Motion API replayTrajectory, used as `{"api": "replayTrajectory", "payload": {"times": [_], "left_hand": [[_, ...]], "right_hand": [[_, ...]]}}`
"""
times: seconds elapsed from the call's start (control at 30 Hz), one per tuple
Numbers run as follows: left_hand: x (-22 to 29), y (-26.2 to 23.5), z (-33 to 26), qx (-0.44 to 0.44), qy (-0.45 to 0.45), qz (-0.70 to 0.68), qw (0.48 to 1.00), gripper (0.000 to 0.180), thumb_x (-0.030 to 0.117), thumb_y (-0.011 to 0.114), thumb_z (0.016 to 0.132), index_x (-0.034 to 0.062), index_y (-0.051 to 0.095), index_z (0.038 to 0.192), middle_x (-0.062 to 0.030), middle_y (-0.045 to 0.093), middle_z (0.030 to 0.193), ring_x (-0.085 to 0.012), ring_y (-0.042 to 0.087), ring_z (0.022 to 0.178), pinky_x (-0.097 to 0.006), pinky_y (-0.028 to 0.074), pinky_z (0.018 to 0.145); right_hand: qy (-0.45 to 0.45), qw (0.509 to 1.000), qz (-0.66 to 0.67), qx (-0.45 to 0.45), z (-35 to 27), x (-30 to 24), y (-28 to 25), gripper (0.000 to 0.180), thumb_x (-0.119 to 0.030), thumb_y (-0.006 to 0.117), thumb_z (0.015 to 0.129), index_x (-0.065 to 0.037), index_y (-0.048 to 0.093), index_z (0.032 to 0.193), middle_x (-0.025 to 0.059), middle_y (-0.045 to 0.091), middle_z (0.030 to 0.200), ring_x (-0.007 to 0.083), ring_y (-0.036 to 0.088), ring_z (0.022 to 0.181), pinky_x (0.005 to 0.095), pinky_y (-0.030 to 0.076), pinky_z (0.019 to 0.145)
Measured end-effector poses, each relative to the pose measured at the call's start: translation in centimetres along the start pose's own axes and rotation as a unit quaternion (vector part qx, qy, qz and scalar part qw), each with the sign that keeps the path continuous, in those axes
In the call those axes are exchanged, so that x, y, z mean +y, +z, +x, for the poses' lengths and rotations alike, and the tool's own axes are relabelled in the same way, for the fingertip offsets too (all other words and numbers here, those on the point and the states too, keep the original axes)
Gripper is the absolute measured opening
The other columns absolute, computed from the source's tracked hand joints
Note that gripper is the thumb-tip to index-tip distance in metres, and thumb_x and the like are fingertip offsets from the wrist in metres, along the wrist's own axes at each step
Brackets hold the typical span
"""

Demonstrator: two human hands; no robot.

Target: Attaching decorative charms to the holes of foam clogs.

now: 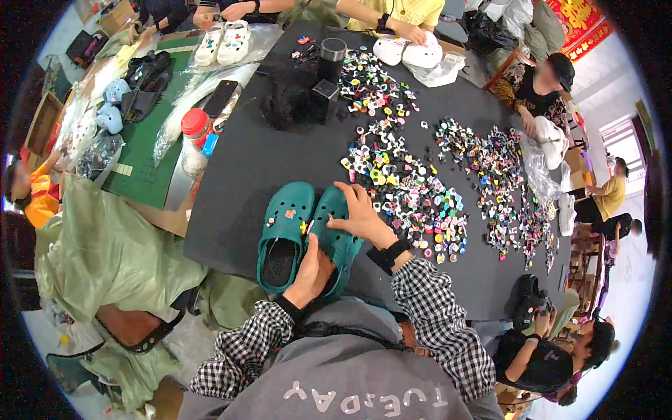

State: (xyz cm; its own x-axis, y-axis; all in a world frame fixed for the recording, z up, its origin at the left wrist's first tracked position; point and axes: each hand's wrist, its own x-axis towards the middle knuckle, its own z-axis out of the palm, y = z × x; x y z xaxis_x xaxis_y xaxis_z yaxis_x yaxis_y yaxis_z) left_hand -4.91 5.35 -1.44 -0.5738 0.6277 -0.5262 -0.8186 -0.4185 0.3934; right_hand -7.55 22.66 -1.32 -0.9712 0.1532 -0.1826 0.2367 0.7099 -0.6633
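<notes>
Two dark green clogs lie side by side on the black table in front of me. The left clog [280,217] has several small charms on its upper, among them a yellow cross-shaped charm [304,227]. My left hand [308,273] grips the right clog [334,241] at its opening, with the thumb up and some fingers hidden in or behind the shoe. My right hand [362,217] closes over the upper of the same clog, thumb on its left side and fingertips near the toe. Whether a small charm is under the thumb cannot be made out.
Large heaps of small colourful charms [420,189] spread to my right. A dark cup [332,50] and a small black box [324,92] stand farther back. A red-lidded jar [195,123] and a phone [221,98] lie left. Other people handle white clogs [408,52] around the table.
</notes>
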Motion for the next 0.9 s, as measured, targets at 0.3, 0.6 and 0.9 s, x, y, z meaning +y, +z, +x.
{"api": "replayTrajectory", "payload": {"times": [0.3, 0.6, 0.9], "left_hand": [[-0.5, -0.7, 0.3, -0.012, -0.012, 0.003, 1.0, 0.062, 0.051, 0.034, 0.098, 0.0101, 0.027, 0.144, -0.0062, 0.037, 0.144, -0.0214, 0.037, 0.131, -0.039, 0.03, 0.109], [0.1, 0.5, 0.1, -0.01, -0.014, 0.019, 1.0, 0.057, 0.047, 0.029, 0.101, 0.0091, 0.028, 0.143, -0.0067, 0.039, 0.142, -0.0211, 0.04, 0.128, -0.038, 0.03, 0.109], [-0.1, -1.5, 0.1, 0.018, -0.039, 0.028, 0.999, 0.054, 0.054, 0.028, 0.099, 0.0124, 0.045, 0.129, 0.0001, 0.057, 0.108, -0.0124, 0.052, 0.096, -0.028, 0.042, 0.083]], "right_hand": [[-0.005, 0.998, 0.022, 0.054, -1.4, -0.4, 0.9, 0.085, -0.029, 0.078, 0.071, -0.026, 0.031, 0.141, 0.0228, 0.026, 0.142, 0.0445, 0.024, 0.133, 0.0572, 0.035, 0.101], [0.03, 0.997, -0.071, 0.028, -1.0, -1.5, -0.9, 0.09, -0.033, 0.082, 0.064, -0.025, 0.034, 0.14, 0.0195, 0.033, 0.132, 0.0446, 0.034, 0.123, 0.0505, 0.042, 0.096], [0.06, 0.994, -0.092, 0.027, -0.3, -3.2, 0.1, 0.09, -0.027, 0.083, 0.063, -0.023, 0.033, 0.138, 0.0212, 0.03, 0.135, 0.0448, 0.03, 0.127, 0.0616, 0.04, 0.088]]}}
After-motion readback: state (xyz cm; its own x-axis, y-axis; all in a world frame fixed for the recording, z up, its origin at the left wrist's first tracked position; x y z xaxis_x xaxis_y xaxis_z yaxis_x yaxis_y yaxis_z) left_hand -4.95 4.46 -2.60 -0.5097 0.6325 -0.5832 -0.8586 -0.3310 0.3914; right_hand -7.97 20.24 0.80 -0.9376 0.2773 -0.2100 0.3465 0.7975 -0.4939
